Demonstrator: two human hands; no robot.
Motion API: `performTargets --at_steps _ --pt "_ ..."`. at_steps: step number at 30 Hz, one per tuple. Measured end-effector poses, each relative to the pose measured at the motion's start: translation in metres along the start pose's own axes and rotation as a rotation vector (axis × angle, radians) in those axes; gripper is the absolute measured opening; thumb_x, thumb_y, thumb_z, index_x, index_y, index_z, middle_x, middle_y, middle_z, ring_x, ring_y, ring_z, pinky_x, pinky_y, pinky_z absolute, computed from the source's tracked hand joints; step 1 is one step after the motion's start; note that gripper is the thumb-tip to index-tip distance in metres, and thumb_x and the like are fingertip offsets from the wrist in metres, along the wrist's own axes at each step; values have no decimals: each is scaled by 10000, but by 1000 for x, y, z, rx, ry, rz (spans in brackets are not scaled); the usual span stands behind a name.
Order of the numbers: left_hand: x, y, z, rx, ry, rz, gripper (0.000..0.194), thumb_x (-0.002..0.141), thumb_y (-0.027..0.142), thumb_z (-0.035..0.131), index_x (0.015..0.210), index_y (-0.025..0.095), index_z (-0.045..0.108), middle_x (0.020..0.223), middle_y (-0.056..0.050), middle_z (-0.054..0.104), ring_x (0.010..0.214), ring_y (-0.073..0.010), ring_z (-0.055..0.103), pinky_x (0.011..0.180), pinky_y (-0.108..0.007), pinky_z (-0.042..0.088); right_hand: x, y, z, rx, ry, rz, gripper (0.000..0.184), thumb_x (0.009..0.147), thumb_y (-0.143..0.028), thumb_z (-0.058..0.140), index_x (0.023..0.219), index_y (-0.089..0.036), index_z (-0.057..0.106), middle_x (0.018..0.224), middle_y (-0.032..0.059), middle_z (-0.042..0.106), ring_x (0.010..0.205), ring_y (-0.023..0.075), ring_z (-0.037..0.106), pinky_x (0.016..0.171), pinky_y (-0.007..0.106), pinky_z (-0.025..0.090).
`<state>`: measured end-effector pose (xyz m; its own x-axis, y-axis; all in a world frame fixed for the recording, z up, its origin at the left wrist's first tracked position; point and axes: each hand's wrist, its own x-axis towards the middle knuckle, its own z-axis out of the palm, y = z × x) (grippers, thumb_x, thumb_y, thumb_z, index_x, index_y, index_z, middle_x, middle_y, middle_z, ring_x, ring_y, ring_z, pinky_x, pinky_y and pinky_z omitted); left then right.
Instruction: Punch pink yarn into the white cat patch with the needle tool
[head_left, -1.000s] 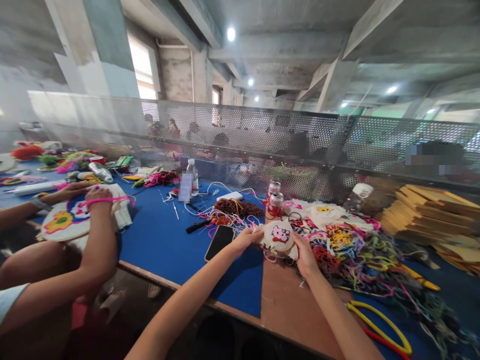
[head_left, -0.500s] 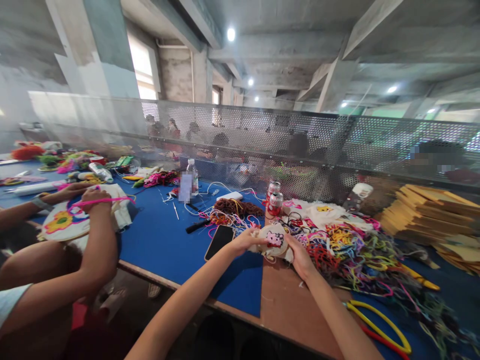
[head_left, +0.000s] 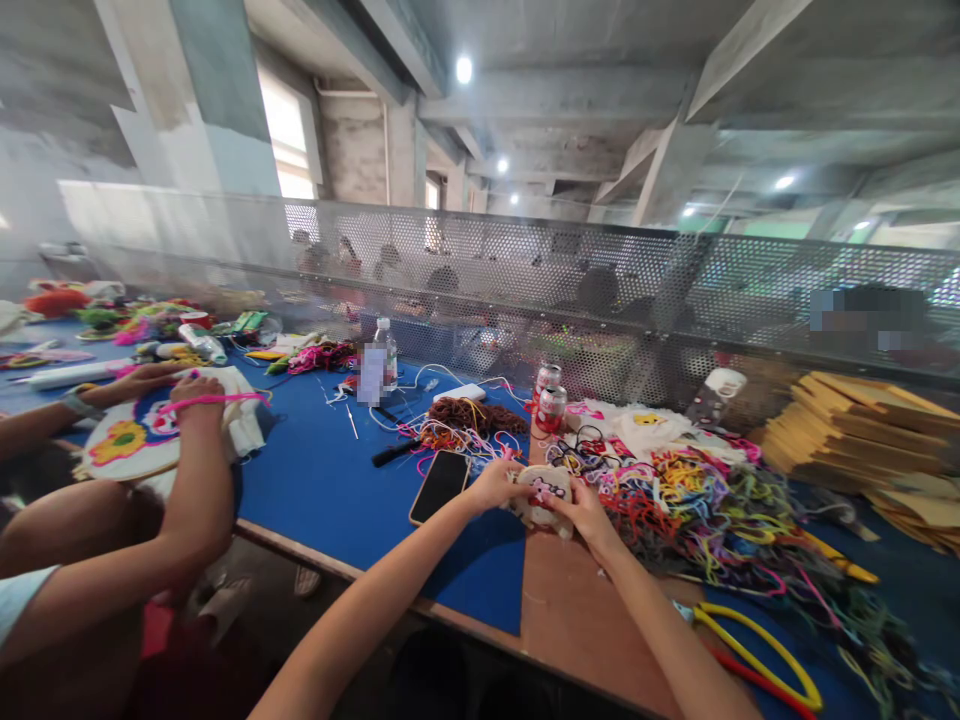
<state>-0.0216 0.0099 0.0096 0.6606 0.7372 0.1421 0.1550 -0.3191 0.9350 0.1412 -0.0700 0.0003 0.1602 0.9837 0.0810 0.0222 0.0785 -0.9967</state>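
Between my hands, above the table edge, is a small round embroidery hoop (head_left: 546, 480) with off-white cloth and a pink cat-face design. My left hand (head_left: 499, 485) grips its left side, the thumb lying on the front. On the right side, my right hand (head_left: 585, 508) is closed on the hoop, its thumb over the lower part of the design. Loose cloth bunches out around the rim. A black phone (head_left: 441, 487) lies just left of my left hand. Right beside my right hand spreads a tangled heap of coloured yarn (head_left: 697, 500).
Two red drink cans (head_left: 553, 408) stand behind the hoop. Yellow-handled scissors (head_left: 761, 640) lie at the right front. Stacked tan envelopes (head_left: 847, 430) sit far right. At left a co-worker's hand (head_left: 196, 392) works pink yarn on a larger hoop (head_left: 124, 440). A perforated metal screen (head_left: 480, 260) runs behind.
The small hoop has tipped and dropped slightly, and my right thumb has moved inward across its front. My left hand keeps its hold. The co-worker's hands have barely shifted.
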Motion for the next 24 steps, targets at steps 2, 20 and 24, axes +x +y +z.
performTargets --at_steps 2,20,24 --pt "0 1 -1 36 -21 -3 311 638 347 688 834 106 692 719 -13 639 660 -109 549 662 -204 434 1 0 0 -35 5 -18 602 496 -488 770 994 -177 637 909 54 699 825 246 644 683 328 531" --pt "0 0 4 58 -63 41 318 652 443 681 634 126 669 637 -17 643 688 -138 580 900 -325 391 -3 -2 0 -92 29 -121 464 544 -382 775 951 -190 660 845 49 705 815 265 636 745 374 511" --pt "0 0 3 49 -26 38 316 651 450 678 621 136 671 624 -16 642 743 -146 589 981 -353 326 -4 -2 0 -135 38 -154 479 590 -376 744 1020 -193 640 941 50 696 893 258 624 815 377 485"
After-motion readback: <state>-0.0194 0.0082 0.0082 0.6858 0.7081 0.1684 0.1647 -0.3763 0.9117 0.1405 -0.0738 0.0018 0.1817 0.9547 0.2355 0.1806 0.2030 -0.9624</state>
